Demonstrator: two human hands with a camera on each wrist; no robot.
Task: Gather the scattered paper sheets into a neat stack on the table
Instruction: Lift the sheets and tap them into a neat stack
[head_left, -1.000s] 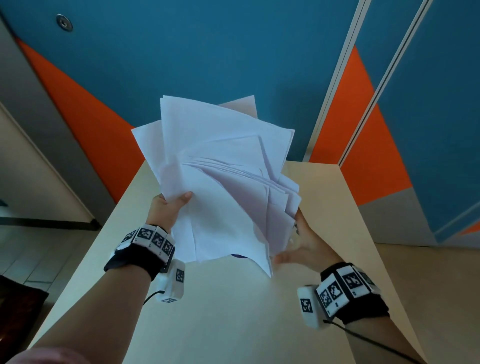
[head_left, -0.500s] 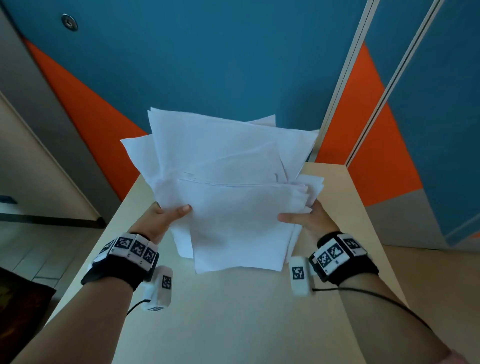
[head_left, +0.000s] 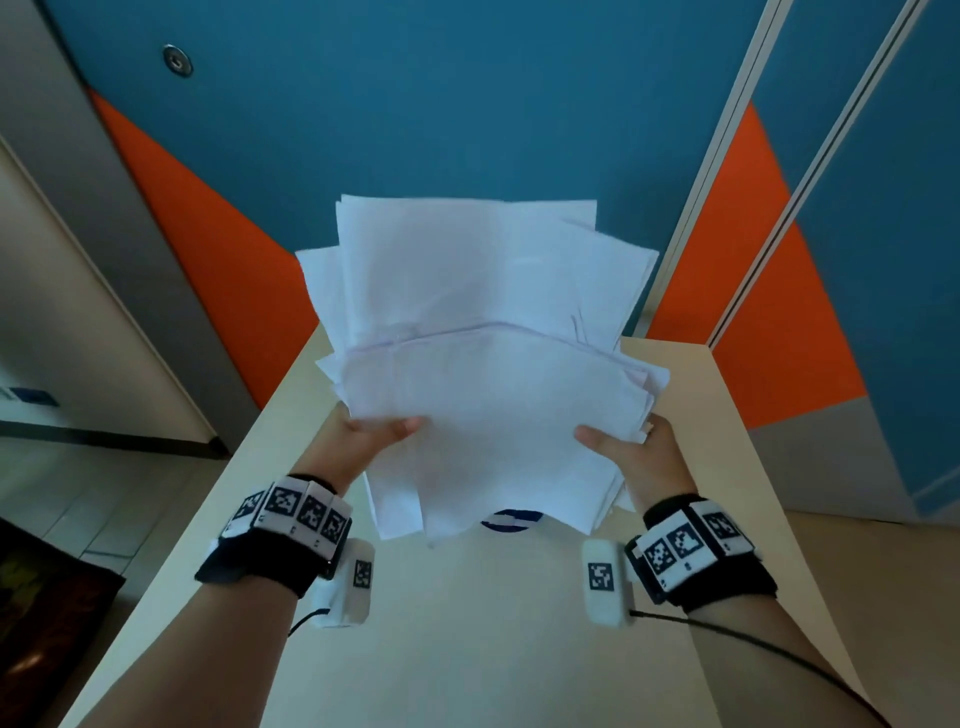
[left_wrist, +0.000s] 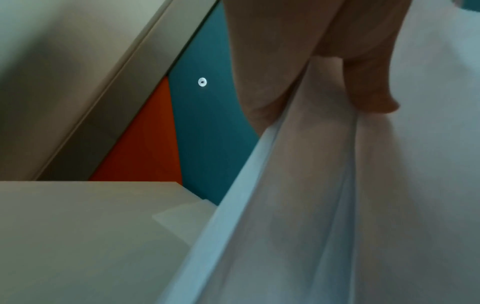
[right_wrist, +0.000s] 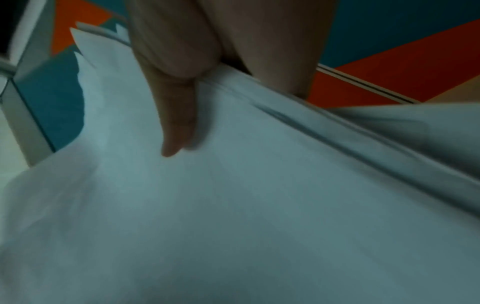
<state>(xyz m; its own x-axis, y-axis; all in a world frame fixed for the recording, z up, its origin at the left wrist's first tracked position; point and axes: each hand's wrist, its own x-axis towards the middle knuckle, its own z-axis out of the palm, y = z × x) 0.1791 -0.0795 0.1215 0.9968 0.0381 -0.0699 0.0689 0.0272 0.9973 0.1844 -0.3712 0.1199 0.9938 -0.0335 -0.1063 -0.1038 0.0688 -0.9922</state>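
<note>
A loose bundle of white paper sheets (head_left: 483, 364) is held up above the pale table (head_left: 467, 649), its edges uneven and fanned. My left hand (head_left: 374, 434) grips the bundle's left side, thumb on the front and fingers hidden behind. My right hand (head_left: 623, 447) grips the right side the same way. In the left wrist view the thumb presses the sheets (left_wrist: 337, 185) from the front. In the right wrist view the thumb lies on the sheets (right_wrist: 233, 205), and their layered edges show beside it.
A small blue and white thing (head_left: 506, 521) lies on the table under the bundle's lower edge. Behind the table stands a blue and orange wall (head_left: 467, 104). The table's narrow far end meets that wall; floor (head_left: 78, 509) lies to the left and right.
The bundle has turned from a skewed fan to a squarer, more upright hold. My right hand moved up from under the lower right corner to the right edge, thumb now in front.
</note>
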